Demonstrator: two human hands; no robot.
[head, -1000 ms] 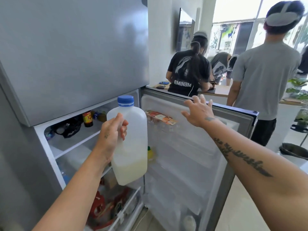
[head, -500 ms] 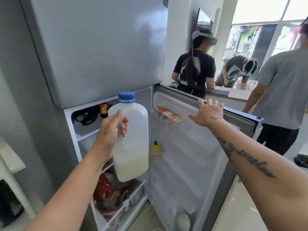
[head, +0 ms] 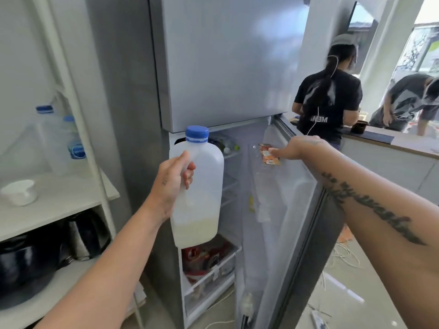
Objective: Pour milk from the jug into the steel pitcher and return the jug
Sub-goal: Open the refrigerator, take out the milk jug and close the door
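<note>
The left hand (head: 174, 186) wraps tightly round the side of the jug (head: 204, 176), holding it upright before the open fridge (head: 213, 67), blue cap (head: 197, 133) on, milk (head: 194, 231) only in its bottom. At 2 o'clock from the jug the right hand (head: 295, 148) rests on the top edge of the fridge door (head: 285, 222), thumb outstretched; its fingers are hidden, so their set cannot be told.

The fridge door (head: 292, 205) stands partly open, leaving a narrow gap into the fridge. The jug (head: 206, 176), held in the left hand (head: 171, 184), hangs in front of that gap, and the right hand (head: 294, 148) holds the door's top edge. Inside, the wire shelves (head: 229, 186) show room, while the bottom drawer (head: 209, 276) is packed full.
</note>
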